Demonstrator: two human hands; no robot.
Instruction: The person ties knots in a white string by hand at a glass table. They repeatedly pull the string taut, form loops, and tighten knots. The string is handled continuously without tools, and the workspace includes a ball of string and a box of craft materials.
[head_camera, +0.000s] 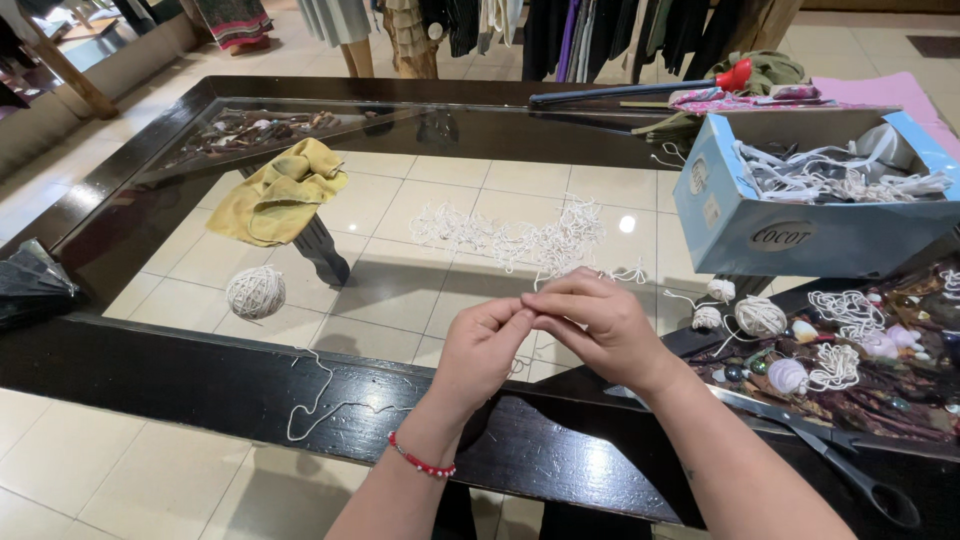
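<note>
Pinching thin white string (527, 318) | left hand (478, 352), right hand (600, 325) grips narrow | round yarn ball (255, 292) apart

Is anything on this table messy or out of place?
Mostly loose string. A tangle of cut white string is strewn over the glass table, and one strand trails over its dark front edge. The scissors lie near the right edge.

Glass-topped dark table (150, 375), yarn ball (255, 292), yellow cloth (282, 192), blue box (790, 235), scissors (820, 440)

1 head view — steeply downward, close
</note>
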